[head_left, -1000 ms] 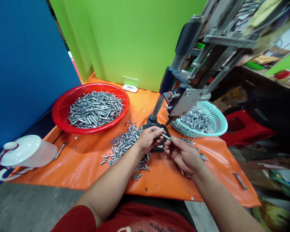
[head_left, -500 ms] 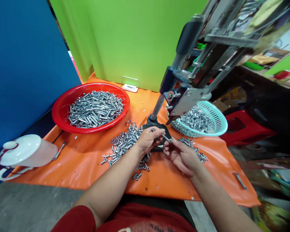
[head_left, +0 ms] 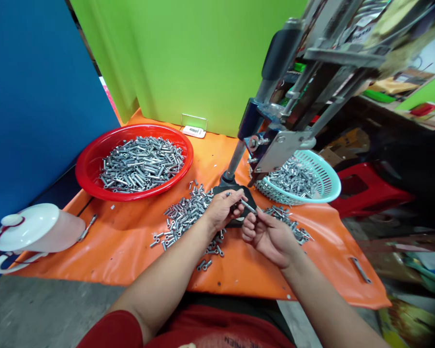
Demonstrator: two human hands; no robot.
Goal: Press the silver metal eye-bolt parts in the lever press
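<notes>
Over the press's dark base plate (head_left: 253, 194), my left hand (head_left: 223, 210) is closed, its thumb and fingers pinching one end of a slim metal eye bolt (head_left: 248, 206). The bolt slants down to the right, where the thumb and index finger of my right hand (head_left: 271, 237) grip its other end; the remaining fingers are curled. Whether my left hand holds more pieces is hidden. Beside my left hand a pile of loose eye bolts (head_left: 184, 215) lies on the orange table cover (head_left: 130, 241). A smaller pile of metal pieces (head_left: 293, 224) lies beyond my right hand.
A hand-lever press (head_left: 275, 140) rises behind my hands. A red basin (head_left: 85, 166) of eye bolts stands left, a pale blue basket (head_left: 331, 181) of metal pieces right. There are a white lidded jug (head_left: 54, 229), a small white device (head_left: 194, 131) and a red stool (head_left: 369, 188).
My right hand has shifted slightly left and its fingers have curled a little differently at the bolt's end. More of the bolt shows between my hands. The view has shifted slightly.
</notes>
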